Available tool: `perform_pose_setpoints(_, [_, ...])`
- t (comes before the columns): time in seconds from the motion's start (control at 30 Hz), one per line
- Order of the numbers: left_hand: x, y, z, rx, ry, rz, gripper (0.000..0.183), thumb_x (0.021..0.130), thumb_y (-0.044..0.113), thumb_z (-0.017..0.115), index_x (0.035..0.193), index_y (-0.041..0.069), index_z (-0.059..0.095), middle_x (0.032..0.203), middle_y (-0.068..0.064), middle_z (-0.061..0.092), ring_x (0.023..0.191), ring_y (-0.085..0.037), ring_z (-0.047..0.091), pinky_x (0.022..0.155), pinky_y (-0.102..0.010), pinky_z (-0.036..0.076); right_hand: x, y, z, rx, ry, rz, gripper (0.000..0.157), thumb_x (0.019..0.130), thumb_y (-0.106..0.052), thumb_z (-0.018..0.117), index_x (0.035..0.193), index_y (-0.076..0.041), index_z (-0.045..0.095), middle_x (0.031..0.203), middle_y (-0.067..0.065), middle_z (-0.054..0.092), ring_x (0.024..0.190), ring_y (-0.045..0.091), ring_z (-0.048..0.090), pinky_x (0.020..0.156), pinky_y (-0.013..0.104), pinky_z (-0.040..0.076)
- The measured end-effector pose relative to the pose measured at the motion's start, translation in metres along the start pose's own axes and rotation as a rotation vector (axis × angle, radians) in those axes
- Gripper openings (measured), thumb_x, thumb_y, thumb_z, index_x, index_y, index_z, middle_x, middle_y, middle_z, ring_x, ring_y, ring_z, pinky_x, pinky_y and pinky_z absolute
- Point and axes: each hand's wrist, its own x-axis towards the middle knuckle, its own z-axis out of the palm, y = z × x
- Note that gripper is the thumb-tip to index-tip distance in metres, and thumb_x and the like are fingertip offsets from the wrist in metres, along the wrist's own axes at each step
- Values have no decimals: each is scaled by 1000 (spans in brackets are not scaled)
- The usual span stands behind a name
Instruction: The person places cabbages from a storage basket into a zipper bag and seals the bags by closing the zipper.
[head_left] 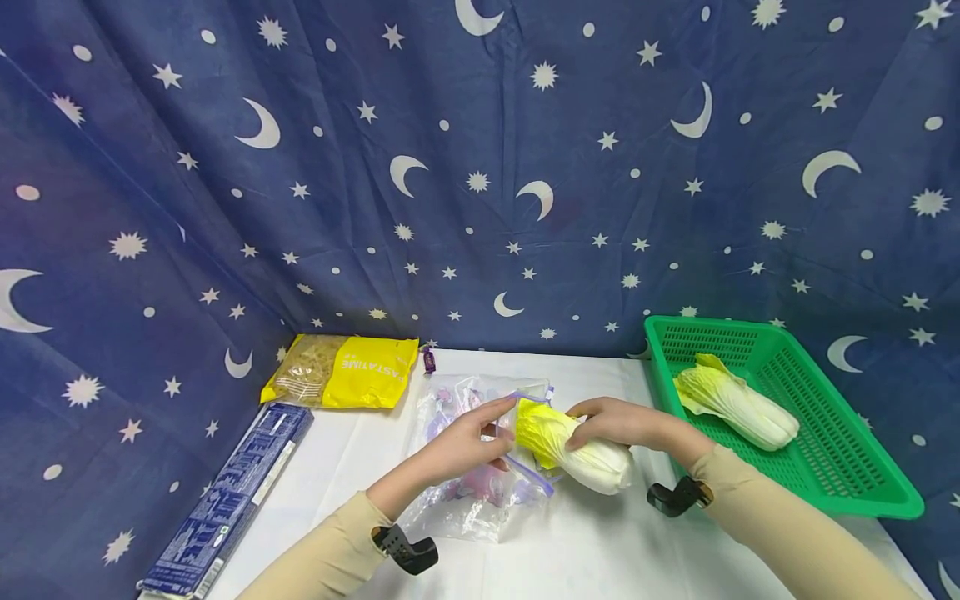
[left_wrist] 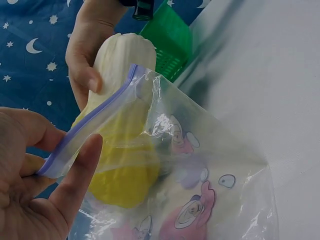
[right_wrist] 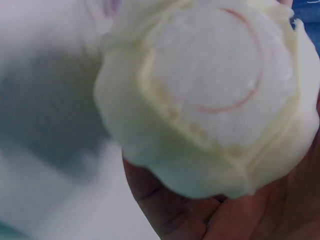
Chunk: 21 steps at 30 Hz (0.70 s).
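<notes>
My right hand (head_left: 611,423) grips a napa cabbage (head_left: 596,467) around its white body, its yellow leafy end toward the left. That leafy end is at the mouth of a clear zip bag (head_left: 457,517) with pink and purple cartoon prints. In the left wrist view the yellow leaves show through the bag's plastic. My left hand (head_left: 468,446) holds the bag's purple zip edge (left_wrist: 95,112) between its fingers and thumb. The right wrist view is filled by the cabbage's cut base (right_wrist: 215,75), with fingers (right_wrist: 165,205) wrapped beneath it.
A green basket (head_left: 862,442) on the right holds a second napa cabbage (head_left: 742,408). At the back left lies a yellow pasta bag (head_left: 367,375), with a small purple-wrapped item (head_left: 429,360) beside it. A long blue box (head_left: 228,500) lies along the left edge of the white table (head_left: 570,558).
</notes>
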Motion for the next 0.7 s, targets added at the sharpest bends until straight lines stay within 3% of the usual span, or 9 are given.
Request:
perform_pose_setpoints(0.17, [1,-2,2,-37,0,-11,68,98,13,66,159,8,37,163,-11,33,78,-22,71,81,-48,62,-2,3,-1,173,-25,23,65,85,-39,71,141,-6,59,106,8,67,84,22,66,69,34,58])
perform_pose_setpoints(0.43, [1,-6,5,-78,6,-18,68,97,9,65,159,9,37,162,-11,36,77,-23,71,82,-52,61,-1,9,-1,383,-13,57,60,90,-35,70,141,-5,58,108,13,67,83,25,67,68,37,60])
perform_pose_setpoints(0.7, [-1,-8,8,-98,18,-35,70,95,8,66,159,13,38,129,-22,58,76,-26,72,81,-54,61,1,16,-2,556,-92,57,53,97,-31,60,140,0,55,102,13,68,83,23,68,70,35,60])
